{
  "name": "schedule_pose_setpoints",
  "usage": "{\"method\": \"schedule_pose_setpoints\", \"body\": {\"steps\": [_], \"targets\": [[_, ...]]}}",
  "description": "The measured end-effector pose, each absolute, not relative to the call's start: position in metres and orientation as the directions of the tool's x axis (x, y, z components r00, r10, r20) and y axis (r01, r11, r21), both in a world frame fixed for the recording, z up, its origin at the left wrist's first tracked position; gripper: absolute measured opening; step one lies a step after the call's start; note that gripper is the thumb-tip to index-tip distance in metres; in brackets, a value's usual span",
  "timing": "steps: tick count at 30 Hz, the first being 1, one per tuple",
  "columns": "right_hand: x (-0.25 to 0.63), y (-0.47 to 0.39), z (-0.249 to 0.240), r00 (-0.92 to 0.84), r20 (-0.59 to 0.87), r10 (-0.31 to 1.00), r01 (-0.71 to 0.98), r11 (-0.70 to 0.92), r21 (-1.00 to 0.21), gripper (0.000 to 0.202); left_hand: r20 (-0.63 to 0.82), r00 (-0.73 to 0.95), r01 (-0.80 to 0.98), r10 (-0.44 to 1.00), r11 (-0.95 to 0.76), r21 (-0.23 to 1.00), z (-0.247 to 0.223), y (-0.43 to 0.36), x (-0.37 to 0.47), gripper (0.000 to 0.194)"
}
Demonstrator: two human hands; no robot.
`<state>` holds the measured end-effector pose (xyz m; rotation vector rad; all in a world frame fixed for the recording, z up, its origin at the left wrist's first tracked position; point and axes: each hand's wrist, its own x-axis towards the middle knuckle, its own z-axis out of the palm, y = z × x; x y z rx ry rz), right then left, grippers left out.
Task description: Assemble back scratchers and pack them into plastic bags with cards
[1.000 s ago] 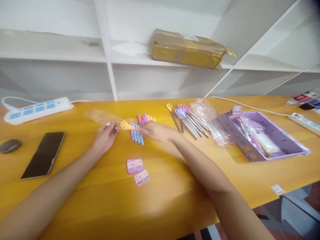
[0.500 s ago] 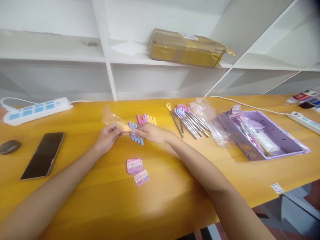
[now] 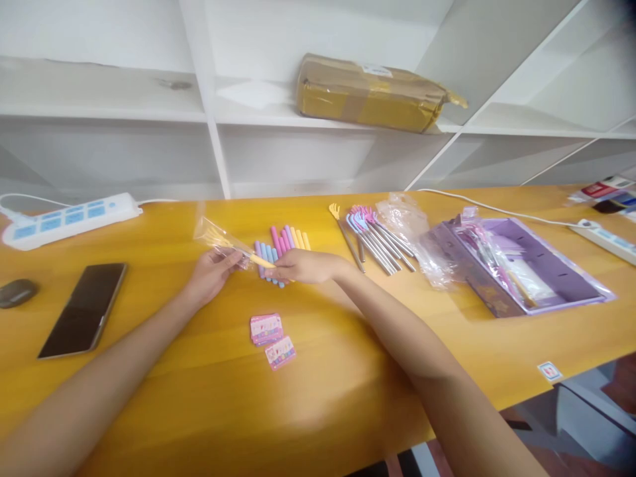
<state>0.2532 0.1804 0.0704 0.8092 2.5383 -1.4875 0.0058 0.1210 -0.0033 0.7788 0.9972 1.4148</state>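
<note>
My left hand (image 3: 211, 275) is closed, pinching a clear plastic bag (image 3: 206, 226) near its mouth. A back scratcher (image 3: 261, 261) with a yellow claw, metal rod and yellow handle lies partly inside that bag, claw end first. My right hand (image 3: 305, 265) is closed on the handle end. Just behind and below the hands lie several blue and lilac grips (image 3: 269, 252) and a row of pink and yellow grips (image 3: 288, 238). Two small groups of pink printed cards (image 3: 265, 328) rest on the table in front of my hands.
Several claw-headed metal rods (image 3: 375, 242) lie right of my hands, beside crumpled clear bags (image 3: 410, 228). A purple box (image 3: 571, 265) holds bagged scratchers. Left are a phone (image 3: 83, 310), a mouse (image 3: 17, 293) and a power strip (image 3: 72, 220). A taped parcel (image 3: 372, 96) sits on the shelf.
The yellow claw has slid leftward deeper into the bag, and the rod and yellow handle now show between my hands. My right hand has shifted slightly to the right along the scratcher.
</note>
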Motion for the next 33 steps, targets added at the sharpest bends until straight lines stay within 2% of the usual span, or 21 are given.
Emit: {"method": "schedule_pose_setpoints", "body": {"steps": [3,6,9,11,15,18,21,25,29,33], "targets": [[0.247,0.177,0.069,-0.851,-0.307,0.425,0.488,0.426,-0.762,0.059,-0.098,-0.071,-0.399,0.993,0.062,0.915,-0.003,0.119,0.008,0.031],[0.249,0.179,0.071,-0.864,-0.313,0.394,0.479,0.454,-0.752,0.051,-0.11,-0.136,-0.5,0.985,0.027,0.865,0.0,0.122,0.006,0.029],[0.255,0.183,0.076,-0.886,-0.304,0.349,0.439,0.427,-0.791,0.037,-0.134,-0.19,-0.602,0.973,-0.007,0.798,0.002,0.126,0.004,0.028],[0.257,0.185,0.078,-0.911,-0.268,0.313,0.382,0.395,-0.836,0.032,-0.136,-0.18,-0.605,0.974,0.0,0.796,0.002,0.127,0.003,0.03],[0.257,0.185,0.075,-0.925,-0.234,0.301,0.348,0.413,-0.842,0.034,-0.093,-0.108,-0.45,0.99,0.034,0.892,-0.003,0.123,0.003,0.034],[0.251,0.183,0.069,-0.904,-0.196,0.38,0.378,0.494,-0.783,0.037,-0.046,-0.001,-0.246,0.999,0.045,0.968,-0.003,0.117,0.005,0.031],[0.242,0.179,0.061,-0.879,-0.103,0.465,0.387,0.571,-0.724,0.038,-0.021,0.141,-0.075,0.99,0.031,0.997,0.002,0.111,0.007,0.029],[0.229,0.172,0.048,-0.863,-0.006,0.506,0.389,0.656,-0.647,0.037,-0.026,0.265,0.055,0.964,0.012,0.998,0.004,0.108,0.007,0.027],[0.224,0.17,0.042,-0.869,0.077,0.489,0.331,0.69,-0.644,0.033,-0.073,0.236,0.071,0.969,0.057,0.996,-0.003,0.112,0.004,0.025],[0.232,0.175,0.049,-0.879,-0.001,0.477,0.331,0.609,-0.721,0.041,-0.053,0.147,-0.037,0.988,0.059,0.998,-0.01,0.117,0.001,0.033]]}}
